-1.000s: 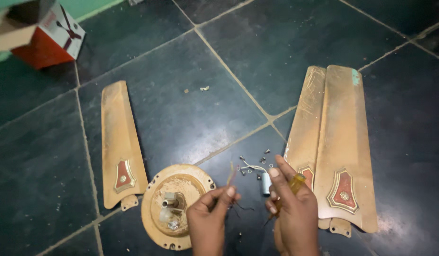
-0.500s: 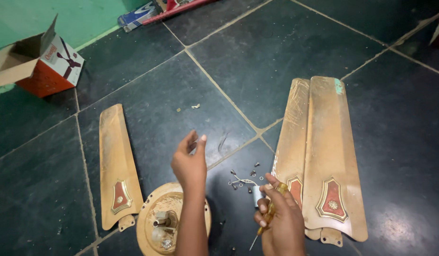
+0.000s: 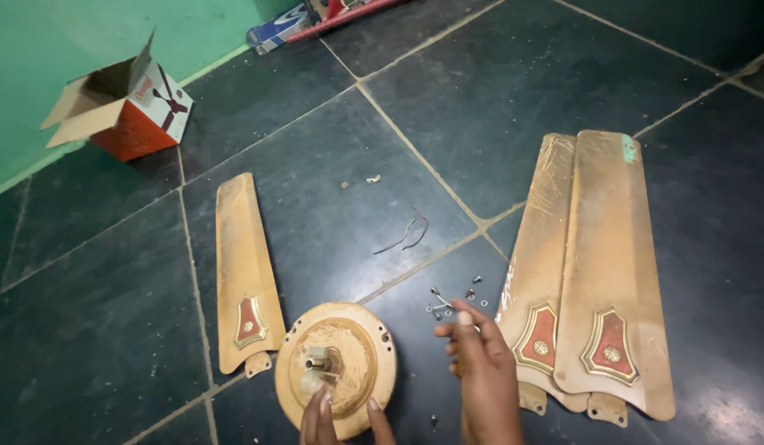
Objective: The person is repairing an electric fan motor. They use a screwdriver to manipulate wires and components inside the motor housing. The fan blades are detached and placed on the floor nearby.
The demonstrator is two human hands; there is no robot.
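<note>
**Steadying the fan motor housing while the screws are gathered**

The left hand (image 3: 337, 416) rests at the near rim of the round tan motor housing (image 3: 336, 367), which lies flat on the dark tiled floor (image 3: 332, 189) with its central shaft pointing up. Only the fingertips show at the bottom edge of the view; they lie spread on the rim and pinch nothing. The right hand (image 3: 481, 371) hovers just right of the housing, its fingers loosely curled and reaching towards the small heap of screws (image 3: 448, 303). Whether it already holds something under the palm cannot be told.

To do this well, the left fingertips should press evenly on the rim so the housing does not spin or skate on the smooth tile. The screws are tiny and scattered, so one is best picked at a time with thumb and forefinger rather than swept up, since a roll along a grout line would send it away.

A single fan blade (image 3: 243, 276) lies to the left of the housing, nearly touching it. Two stacked fan blades (image 3: 604, 272) lie to the right, just beside the screws. Bits of thin wire (image 3: 408, 232) lie farther out, and an open cardboard box (image 3: 122, 103) stands by the green wall (image 3: 60, 33).
</note>
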